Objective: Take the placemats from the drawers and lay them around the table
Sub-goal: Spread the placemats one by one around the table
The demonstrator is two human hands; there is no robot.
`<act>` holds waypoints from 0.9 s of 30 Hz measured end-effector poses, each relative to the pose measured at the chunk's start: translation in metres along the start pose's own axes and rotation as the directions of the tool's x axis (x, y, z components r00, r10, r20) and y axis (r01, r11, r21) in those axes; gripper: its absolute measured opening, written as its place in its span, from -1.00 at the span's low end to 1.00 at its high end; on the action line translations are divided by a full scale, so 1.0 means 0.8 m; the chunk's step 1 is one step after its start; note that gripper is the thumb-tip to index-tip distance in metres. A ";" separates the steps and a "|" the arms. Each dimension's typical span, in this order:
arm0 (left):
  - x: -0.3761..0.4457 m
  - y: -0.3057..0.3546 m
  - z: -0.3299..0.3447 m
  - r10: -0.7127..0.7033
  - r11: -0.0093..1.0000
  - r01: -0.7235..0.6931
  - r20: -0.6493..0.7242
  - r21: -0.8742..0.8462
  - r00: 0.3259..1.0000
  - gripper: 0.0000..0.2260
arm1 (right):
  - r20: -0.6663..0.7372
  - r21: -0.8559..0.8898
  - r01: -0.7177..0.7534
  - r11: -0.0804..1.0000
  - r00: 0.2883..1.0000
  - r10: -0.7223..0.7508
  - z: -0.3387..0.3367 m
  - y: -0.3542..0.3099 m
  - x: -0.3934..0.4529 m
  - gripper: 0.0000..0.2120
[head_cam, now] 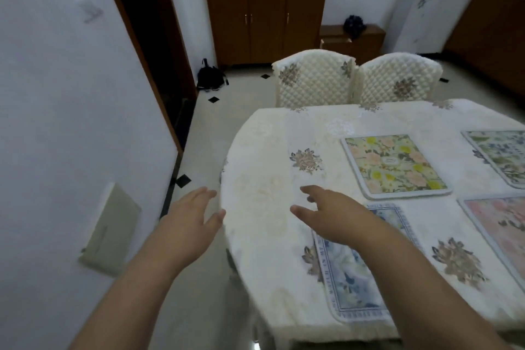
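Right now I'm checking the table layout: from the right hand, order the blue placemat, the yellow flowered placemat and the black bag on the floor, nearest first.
1. Blue placemat: directly under the right hand and forearm.
2. Yellow flowered placemat: farther along the table, to the right.
3. Black bag: on the floor by the doorway, far left.

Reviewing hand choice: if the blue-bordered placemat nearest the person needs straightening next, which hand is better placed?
Probably the right hand: it is open above the table, its forearm crossing the blue-bordered placemat. The left hand, also open, is off the table's edge over the floor.
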State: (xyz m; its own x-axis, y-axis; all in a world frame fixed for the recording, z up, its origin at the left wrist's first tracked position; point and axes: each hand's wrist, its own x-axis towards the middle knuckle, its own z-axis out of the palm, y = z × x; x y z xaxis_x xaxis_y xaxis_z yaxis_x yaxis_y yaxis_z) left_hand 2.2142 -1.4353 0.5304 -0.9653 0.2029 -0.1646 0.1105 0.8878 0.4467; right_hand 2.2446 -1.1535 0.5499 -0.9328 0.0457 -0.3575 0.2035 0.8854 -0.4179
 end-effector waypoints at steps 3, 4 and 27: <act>-0.013 -0.056 -0.048 0.028 0.999 -0.030 0.057 0.027 0.998 -0.47 | -0.058 0.008 -0.012 1.000 0.998 0.012 0.014 -0.073 -0.011 -0.33; -0.017 -0.070 -0.068 0.039 0.999 -0.041 0.053 0.027 0.998 -0.48 | -0.085 0.014 -0.007 1.000 0.996 0.008 0.013 -0.098 -0.012 -0.33; 0.244 -0.124 -0.254 0.346 0.935 -0.347 0.035 0.076 0.938 -0.54 | -0.400 0.123 -0.143 0.982 0.898 0.181 -0.053 -0.264 0.205 -0.37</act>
State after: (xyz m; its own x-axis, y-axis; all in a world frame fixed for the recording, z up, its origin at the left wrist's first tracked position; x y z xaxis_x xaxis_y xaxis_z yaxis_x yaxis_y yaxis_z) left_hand 1.9667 -1.5677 0.6325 -0.8587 0.5116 -0.0302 0.4566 0.7906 0.4080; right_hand 2.0359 -1.3136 0.6153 -0.9202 0.3863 -0.0627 0.3698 0.8060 -0.4621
